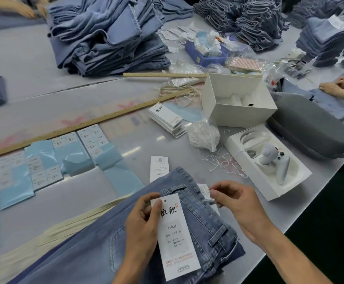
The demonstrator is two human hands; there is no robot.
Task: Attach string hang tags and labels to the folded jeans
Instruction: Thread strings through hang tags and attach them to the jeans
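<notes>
Our left hand [144,220] pinches the top of a long white paper hang tag [175,232] lying on the folded jeans [203,222], which sit at the near table edge. Our right hand [236,203], just right of the tag, closes finger and thumb on something too small to make out. Beyond the grip lie a loose tag [159,168], a stack of tags [168,119], tangled strings [224,160] and a crinkled plastic bag [203,134]; right of it, an open white box [269,160] holds a controller. The sheets of labels [44,160] to the left are blurred.
</notes>
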